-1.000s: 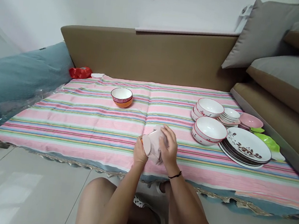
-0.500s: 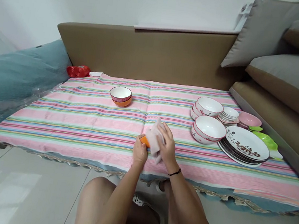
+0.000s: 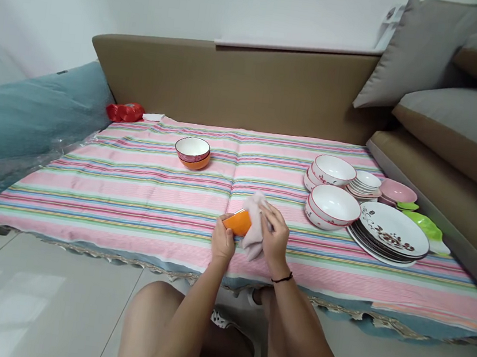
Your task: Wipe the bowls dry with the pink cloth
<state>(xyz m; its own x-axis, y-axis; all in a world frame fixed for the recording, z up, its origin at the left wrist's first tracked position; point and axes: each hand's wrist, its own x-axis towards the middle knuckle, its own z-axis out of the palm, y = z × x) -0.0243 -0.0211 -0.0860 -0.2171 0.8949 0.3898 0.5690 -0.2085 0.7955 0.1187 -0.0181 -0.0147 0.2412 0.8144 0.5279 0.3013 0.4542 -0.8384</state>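
Forearms and knees are bare. A thin black cord bracelet (image 3: 282,278) encircles the wrist below the right hand (image 3: 275,242). Footwear: white perforated sandals (image 3: 221,319).

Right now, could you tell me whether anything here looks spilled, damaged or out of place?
Nothing looks spilled or broken. The one stray item is a crumpled red bag at the far left corner of the striped cloth. The left hand holds the orange bowl; the right hand presses a rag on it.
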